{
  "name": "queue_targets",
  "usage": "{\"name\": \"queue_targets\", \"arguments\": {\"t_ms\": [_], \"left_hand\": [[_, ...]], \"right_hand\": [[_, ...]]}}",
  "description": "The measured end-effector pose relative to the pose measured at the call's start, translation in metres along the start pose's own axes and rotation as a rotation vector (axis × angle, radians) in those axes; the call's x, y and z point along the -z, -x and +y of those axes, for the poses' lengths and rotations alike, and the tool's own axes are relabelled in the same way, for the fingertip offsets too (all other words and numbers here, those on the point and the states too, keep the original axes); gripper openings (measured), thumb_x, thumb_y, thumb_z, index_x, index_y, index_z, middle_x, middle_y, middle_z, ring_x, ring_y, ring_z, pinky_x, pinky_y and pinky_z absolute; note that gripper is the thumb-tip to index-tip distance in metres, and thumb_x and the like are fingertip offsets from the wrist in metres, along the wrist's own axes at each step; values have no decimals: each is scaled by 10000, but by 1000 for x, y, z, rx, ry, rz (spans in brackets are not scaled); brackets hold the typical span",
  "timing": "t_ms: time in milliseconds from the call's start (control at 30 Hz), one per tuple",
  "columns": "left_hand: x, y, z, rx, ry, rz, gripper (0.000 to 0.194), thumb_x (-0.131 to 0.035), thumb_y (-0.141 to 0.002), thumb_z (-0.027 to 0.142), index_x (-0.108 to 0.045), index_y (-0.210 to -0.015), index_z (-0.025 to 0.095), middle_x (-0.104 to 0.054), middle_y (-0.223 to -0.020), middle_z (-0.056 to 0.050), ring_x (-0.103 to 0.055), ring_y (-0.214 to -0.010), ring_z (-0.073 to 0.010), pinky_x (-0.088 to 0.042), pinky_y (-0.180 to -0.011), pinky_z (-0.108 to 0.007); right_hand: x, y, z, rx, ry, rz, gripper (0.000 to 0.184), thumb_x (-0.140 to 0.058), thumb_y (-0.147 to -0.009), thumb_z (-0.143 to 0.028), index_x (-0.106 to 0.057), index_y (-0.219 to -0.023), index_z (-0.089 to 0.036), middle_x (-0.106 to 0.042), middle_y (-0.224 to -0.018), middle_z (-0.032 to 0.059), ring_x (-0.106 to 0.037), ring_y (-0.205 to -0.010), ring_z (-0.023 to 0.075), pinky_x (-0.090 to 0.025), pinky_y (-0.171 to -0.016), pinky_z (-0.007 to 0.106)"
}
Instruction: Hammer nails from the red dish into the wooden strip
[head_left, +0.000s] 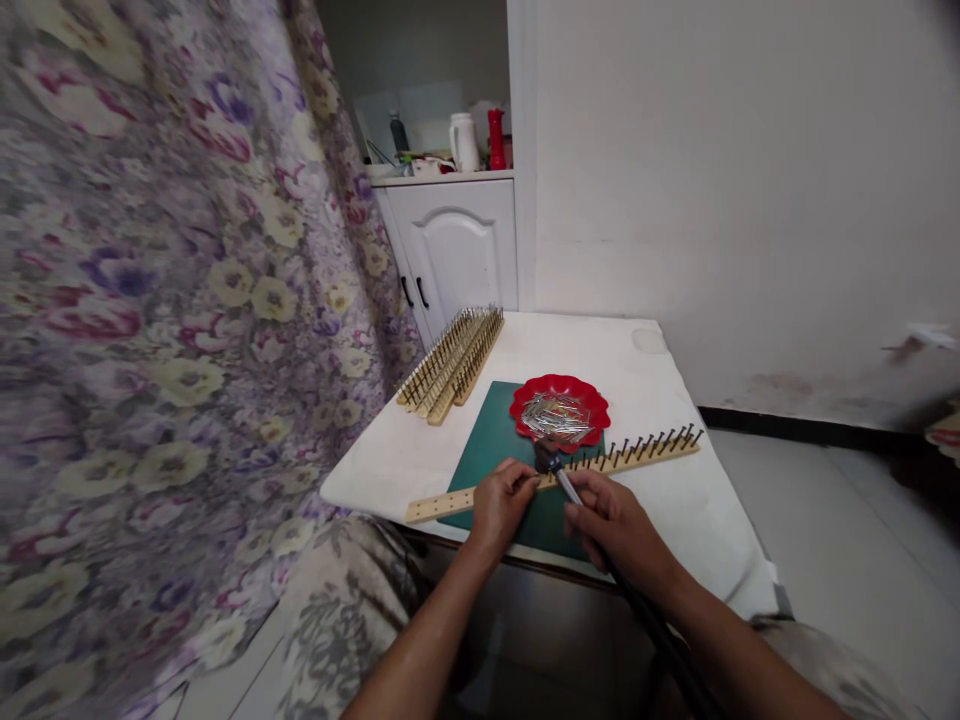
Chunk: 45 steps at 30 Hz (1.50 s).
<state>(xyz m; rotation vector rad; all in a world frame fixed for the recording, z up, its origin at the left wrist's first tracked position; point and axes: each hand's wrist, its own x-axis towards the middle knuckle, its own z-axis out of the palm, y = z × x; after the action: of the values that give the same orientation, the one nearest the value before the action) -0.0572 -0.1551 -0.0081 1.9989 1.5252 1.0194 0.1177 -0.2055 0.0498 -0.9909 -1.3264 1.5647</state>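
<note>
A long wooden strip (645, 455) lies across a green mat (487, 450) on a white table (645, 370); dark nails stand along its right half. My left hand (501, 503) is closed in a pinch on the strip near its middle, holding something I cannot make out. My right hand (611, 525) is wrapped round the handle of a hammer (551, 462), whose head rests by the strip close to my left fingertips. Just behind the strip sits a red dish (592, 395) full of loose nails.
A stack of finished nailed strips (454, 360) lies at the table's far left. A flowered curtain (172, 300) hangs close on the left. Behind stands a white cupboard (457, 250) with bottles and a jug on top. A white wall is on the right.
</note>
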Motion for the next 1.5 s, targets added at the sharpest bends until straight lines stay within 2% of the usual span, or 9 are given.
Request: {"name": "queue_targets", "arguments": {"t_ms": [733,1000,1133,1333,1433,1500], "left_hand": [[0,0,0,-23,-46,-18,137,-517,-779,160,-586,-663,181,-549,-687,18,-523,-686,-113,-340,-611,-198],[1,-1,-2,-17,-41,-22,154,-505,-778,167,-564,-636,180,-542,-675,19,-520,-675,-114,-350,-612,-200],[1,-1,-4,-18,-13,-39,135,-518,-796,210,-601,-691,187,-570,-719,8,-541,-701,-126,-382,-652,-214],[18,-4,-1,-62,56,-58,143,-509,-820,231,-642,-793,186,-597,-777,-17,-562,-727,-139,-410,-671,-231],[29,-22,7,-98,21,-37,159,-490,-833,228,-639,-802,185,-598,-778,-18,-559,-729,-139,-408,-668,-231],[29,-43,14,-157,-20,-68,150,-493,-823,201,-642,-820,186,-606,-802,-20,-560,-752,-141,-409,-684,-232]], "right_hand": [[-7,2,7,-52,44,-18,198,-523,-813,-249,-482,-996,-183,-583,-600,-70,-400,-262,27,-245,-283,136],[-7,-1,13,-55,39,-12,213,-525,-811,-244,-487,-1011,-184,-581,-592,-73,-406,-272,35,-269,-288,143],[-6,1,8,-36,21,4,232,-534,-813,-264,-489,-1026,-183,-591,-607,-65,-400,-275,34,-258,-285,143],[15,-1,-9,69,-41,147,273,-573,-804,-344,-508,-1009,-175,-588,-608,-57,-388,-286,37,-255,-292,155],[30,-5,-17,137,-63,253,256,-586,-801,-349,-516,-966,-167,-587,-608,-50,-388,-305,34,-279,-315,159],[36,-6,-20,162,-83,295,245,-594,-797,-347,-518,-943,-165,-587,-613,-46,-391,-316,34,-291,-324,161]]}}
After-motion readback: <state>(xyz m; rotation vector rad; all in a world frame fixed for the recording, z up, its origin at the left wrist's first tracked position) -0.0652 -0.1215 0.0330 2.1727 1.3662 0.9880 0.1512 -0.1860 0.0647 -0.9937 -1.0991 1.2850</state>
